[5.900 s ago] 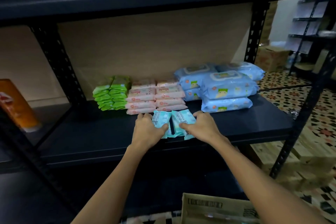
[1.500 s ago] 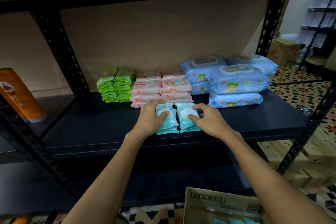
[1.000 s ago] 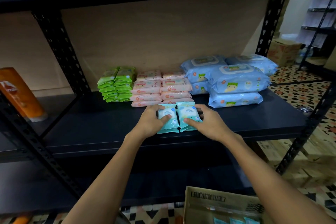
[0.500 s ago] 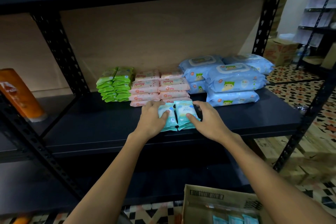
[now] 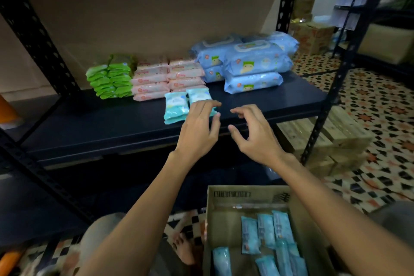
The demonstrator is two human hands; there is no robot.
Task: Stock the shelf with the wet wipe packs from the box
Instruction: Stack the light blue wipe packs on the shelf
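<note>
Left hand (image 5: pixel 198 127) overlaps teal packs (image 5: pixel 175 107); holds nothing.

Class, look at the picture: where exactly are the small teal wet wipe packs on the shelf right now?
In the head view, the small teal wet wipe packs sit on the dark metal shelf, just in front of the pink pack stacks, beside the left hand.

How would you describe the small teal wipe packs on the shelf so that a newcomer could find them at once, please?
Look at the black metal shelf with wipe stacks along its back. In front of the pink stack, near the front edge, lie the small teal packs side by side. They alone sit forward of the row, smaller than the blue packs.
</note>
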